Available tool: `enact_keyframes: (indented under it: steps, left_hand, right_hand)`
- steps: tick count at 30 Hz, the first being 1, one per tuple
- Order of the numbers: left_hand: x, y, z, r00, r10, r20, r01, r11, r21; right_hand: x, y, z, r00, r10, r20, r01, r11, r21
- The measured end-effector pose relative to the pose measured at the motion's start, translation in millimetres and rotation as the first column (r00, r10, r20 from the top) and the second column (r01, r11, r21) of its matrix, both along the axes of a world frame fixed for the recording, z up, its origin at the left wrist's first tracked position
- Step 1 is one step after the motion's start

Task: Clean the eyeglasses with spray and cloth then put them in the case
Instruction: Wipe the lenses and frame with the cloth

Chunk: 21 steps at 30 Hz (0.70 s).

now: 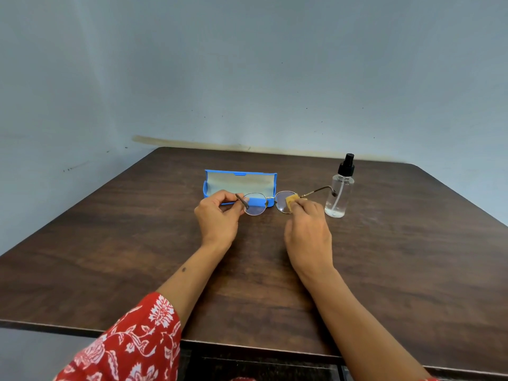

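Toward the far middle of the dark wood surface (384,270), the eyeglasses (268,202) are held just above the top, their arms unfolded, in front of the open blue case (239,182). The left hand (218,215) pinches the frame at its left hinge, fingers (233,198) pressed together around the arm there. The right hand (308,229) pinches a small tan cloth (292,201) against the right lens, fingertips closed on the cloth so that the lens sits between cloth and thumb side; how much of the lens is covered I cannot tell. The right arm of the glasses juts out toward the spray bottle (339,191), which stands upright near the far right edge, and the tip looks close to it or overlapping it in this view.

The step in hand seems to be wiping, with the casing yet to come. The risks I would judge from here: the thin wire frame is held only at one end, so firm rubbing on the opposite lens could twist the bridge or bend a hinge. The jutting arm could knock the light bottle over if the glasses swing right. The cloth is small, so a bare fingertip could slip onto the glass and smear it. The case lies just behind the glasses with its lid up, well placed for the last step.
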<state>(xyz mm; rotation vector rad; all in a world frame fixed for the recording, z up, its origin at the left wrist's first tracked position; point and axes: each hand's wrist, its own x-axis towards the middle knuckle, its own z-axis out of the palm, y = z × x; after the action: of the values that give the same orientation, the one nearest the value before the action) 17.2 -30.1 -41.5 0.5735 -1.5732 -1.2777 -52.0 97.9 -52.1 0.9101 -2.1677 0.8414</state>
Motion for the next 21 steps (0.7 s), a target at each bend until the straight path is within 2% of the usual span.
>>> enact_keyframes:
  steps: [4, 9, 12, 15, 21]
  left_hand:
    - [-0.1, -2.5, -0.8, 1.0, 0.003, -0.002, -0.003, 1.0, 0.006]
    - [-0.4, -1.4, -0.6, 1.0, 0.005, -0.009, -0.005, 1.0, 0.007]
    - [-0.3, -0.6, -0.8, 1.0, -0.004, -0.016, 0.004, 1.0, 0.006]
    - [-0.3, -1.6, -1.0, 1.0, -0.006, -0.03, 0.006, 1.0, 0.019]
    - [-0.4, -1.0, -0.8, 1.0, 0.01, 0.003, -0.01, 1.0, 0.008]
  right_hand:
    - [3.1, -3.9, -3.2, 0.992, 0.117, -0.048, -0.114, 0.992, 0.057]
    - [-1.0, -1.5, 0.9, 1.0, -0.014, -0.006, 0.014, 0.999, -0.034]
    - [-1.5, -1.7, -1.0, 0.998, 0.004, -0.061, -0.005, 1.0, -0.02]
    - [0.6, -4.0, -2.5, 0.997, 0.058, -0.054, -0.056, 0.998, 0.035]
    - [-0.2, -0.1, 0.5, 1.0, -0.023, -0.004, 0.023, 1.0, -0.004]
